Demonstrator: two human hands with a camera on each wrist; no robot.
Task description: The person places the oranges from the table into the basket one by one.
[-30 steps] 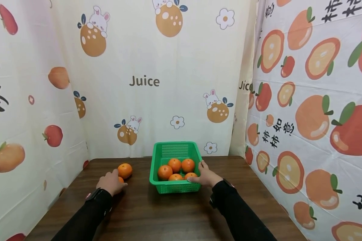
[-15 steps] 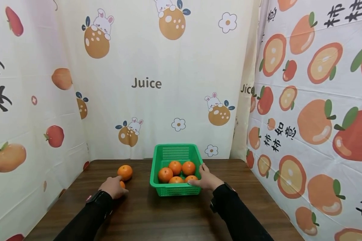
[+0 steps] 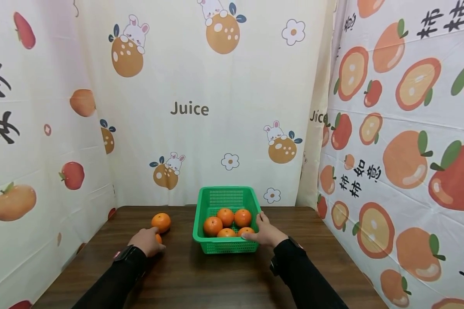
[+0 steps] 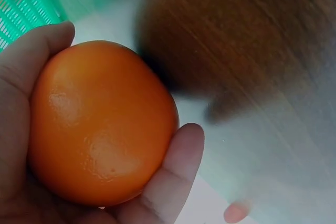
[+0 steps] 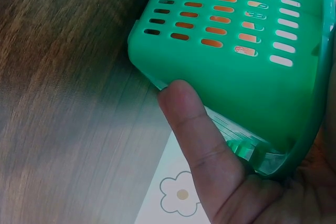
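Note:
My left hand (image 3: 146, 242) curls round an orange (image 4: 102, 124), thumb on one side and fingers on the other. In the head view the hand covers most of that fruit. Just beyond it, another orange (image 3: 161, 222) rests on the table at the left. A green plastic basket (image 3: 228, 246) with slotted walls stands near the middle, several oranges (image 3: 213, 226) inside it. At its front right corner my right hand (image 3: 270, 234) grips the rim, the thumb over the edge. The right wrist view shows one finger (image 5: 191, 129) along the basket's outside.
The brown wood-grain table (image 3: 216, 283) reaches back to a cream curtain (image 3: 232, 86) printed with fruit and rabbits. Fruit-print cloths hang along the left side (image 3: 42, 171) and the right side (image 3: 390, 171).
The head view has tilted a little, so the scene sits slightly lower. My left hand has drawn slightly back from the far orange. The right hand keeps its hold on the basket.

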